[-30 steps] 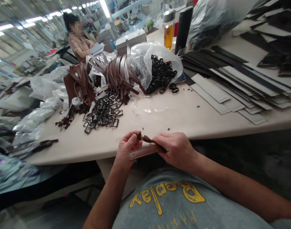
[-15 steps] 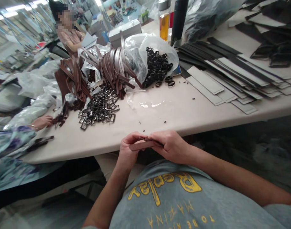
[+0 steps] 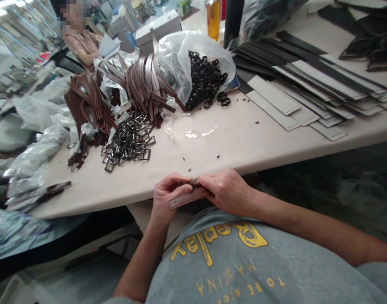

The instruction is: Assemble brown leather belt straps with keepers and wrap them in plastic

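Both my hands meet just in front of the table edge, closed around a short brown leather strap [image 3: 185,200] with stitched edges and a small hole near its end. My left hand [image 3: 168,195] pinches with thumb and fingertips at the strap's upper side, where a small dark piece shows, too hidden to name. My right hand [image 3: 227,188] grips the strap's other end, its fingers curled over it. Beyond them on the table lies a heap of dark metal buckles [image 3: 128,139], with bundles of brown leather straps [image 3: 145,86] behind it.
Black loops [image 3: 206,80] spill from a clear plastic bag [image 3: 176,50]. Black and grey strips [image 3: 307,93] are stacked at the right. Tiny dark bits [image 3: 218,156] dot the pale tabletop [image 3: 212,143]. A co-worker's patterned sleeve [image 3: 19,232] is at the left; another person [image 3: 81,40] holds paper behind.
The strap has turned so its stitched face and hole now show. My hands stay together. At the left, the co-worker's hand has drawn back from the small brown pieces.
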